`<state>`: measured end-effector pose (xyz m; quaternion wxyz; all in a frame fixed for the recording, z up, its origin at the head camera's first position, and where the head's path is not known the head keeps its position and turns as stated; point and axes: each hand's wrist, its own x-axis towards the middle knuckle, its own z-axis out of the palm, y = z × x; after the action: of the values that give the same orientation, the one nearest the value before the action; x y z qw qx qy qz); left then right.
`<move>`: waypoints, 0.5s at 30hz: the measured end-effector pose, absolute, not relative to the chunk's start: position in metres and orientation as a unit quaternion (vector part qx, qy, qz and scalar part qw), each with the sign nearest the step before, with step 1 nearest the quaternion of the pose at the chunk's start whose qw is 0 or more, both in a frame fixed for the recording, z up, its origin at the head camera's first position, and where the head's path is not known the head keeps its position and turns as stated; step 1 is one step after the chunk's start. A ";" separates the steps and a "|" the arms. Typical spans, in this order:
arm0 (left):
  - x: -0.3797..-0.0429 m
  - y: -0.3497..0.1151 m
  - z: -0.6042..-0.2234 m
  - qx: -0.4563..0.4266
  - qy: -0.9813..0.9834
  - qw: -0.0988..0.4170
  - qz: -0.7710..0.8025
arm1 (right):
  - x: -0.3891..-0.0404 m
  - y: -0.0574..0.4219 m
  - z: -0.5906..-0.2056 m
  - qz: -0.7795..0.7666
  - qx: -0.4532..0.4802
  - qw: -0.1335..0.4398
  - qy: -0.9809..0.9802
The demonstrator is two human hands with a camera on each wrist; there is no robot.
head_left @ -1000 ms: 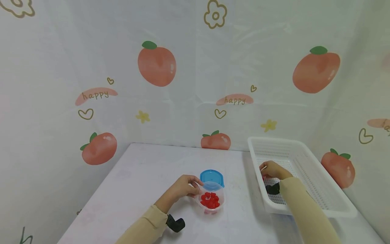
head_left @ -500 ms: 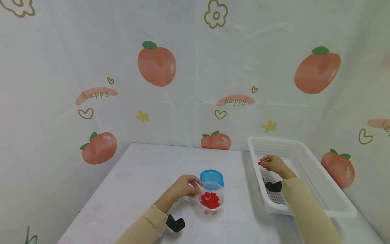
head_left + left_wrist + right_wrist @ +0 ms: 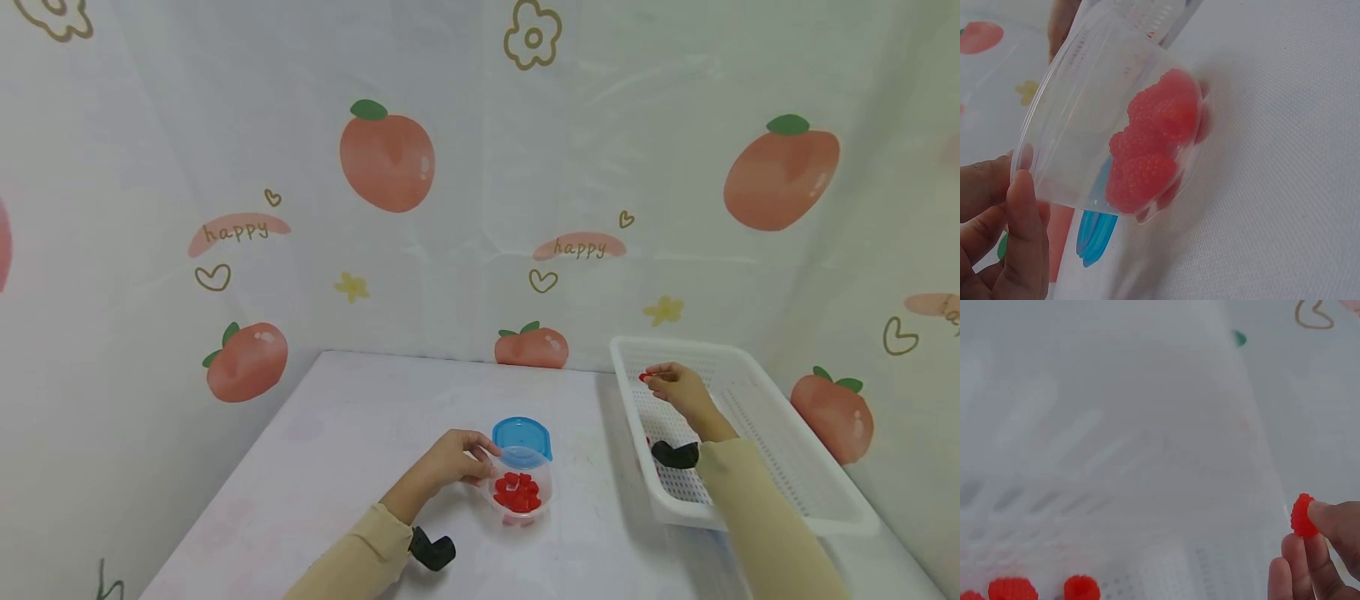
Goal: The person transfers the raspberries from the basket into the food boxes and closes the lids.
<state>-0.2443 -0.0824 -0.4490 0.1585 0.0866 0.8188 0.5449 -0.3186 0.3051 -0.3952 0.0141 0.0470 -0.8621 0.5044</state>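
Note:
My left hand pinches the rim of a clear plastic tub, thumb and fingers on its edge. Several red raspberries lie in the bottom of this tub, which stands on the table. Above the far left part of the white basket, my right hand holds one raspberry between thumb and fingertips. More raspberries lie in the basket, at the bottom edge of the right wrist view; in the head view the basket's left wall hides most of them.
A blue lid lies on the white table just behind the tub. The basket has raised, slotted walls and stands at the right. A curtain printed with fruit hangs behind the table.
From low in the basket, my right hand has come up and moved toward its far end, with a raspberry in its fingers. My left hand and the tub have stayed put.

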 end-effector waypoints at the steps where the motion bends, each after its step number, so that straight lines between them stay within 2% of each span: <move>1: -0.244 -0.082 -0.449 0.087 0.819 0.158 0.544 | -0.318 0.304 -0.394 0.509 0.047 0.020 -0.860; 15: -0.243 -0.082 -0.447 0.086 0.819 0.156 0.546 | -0.302 0.286 -0.373 0.615 0.076 0.090 -0.780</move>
<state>-0.2427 -0.0824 -0.4469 0.1556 0.0863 0.8189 0.5456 -0.3017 0.2859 -0.3730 0.0898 0.0764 -0.7796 0.6150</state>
